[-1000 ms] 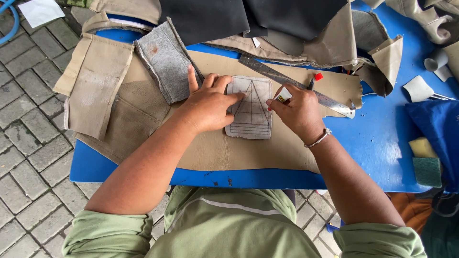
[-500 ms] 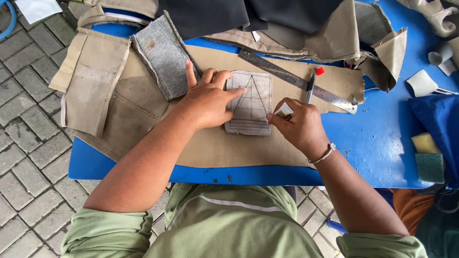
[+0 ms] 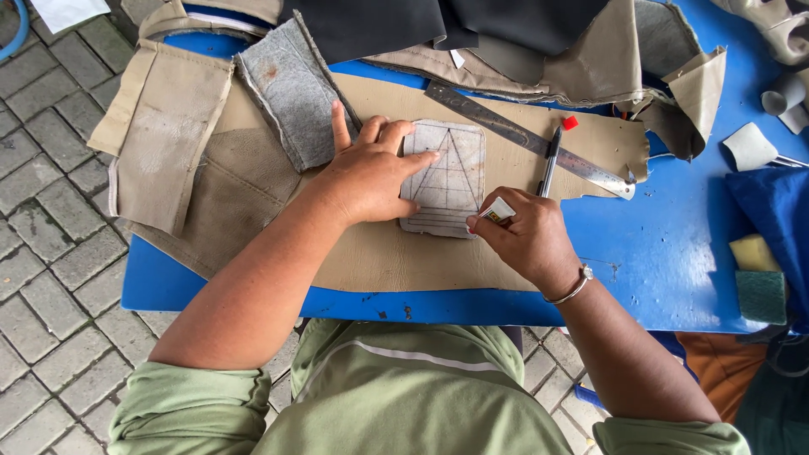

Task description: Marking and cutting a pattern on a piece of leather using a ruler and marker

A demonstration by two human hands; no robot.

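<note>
While the left hand point(image 3: 375, 173) lies spread flat, pinning a grey lined square template point(image 3: 447, 177) onto tan material point(image 3: 396, 253), the right hand point(image 3: 522, 236) pinches a small white chalk piece point(image 3: 499, 211) at the template's lower right corner; earlier it worked higher, nearer the pen point(image 3: 549, 160) and steel ruler point(image 3: 527, 139) beyond it

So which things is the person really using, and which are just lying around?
In use:
left hand pressing the grey template
right hand holding a small white marker at its edge
tan sheet underneath

Lying about:
metal ruler
pen
grey felt piece
sponge
dark fabric
</note>
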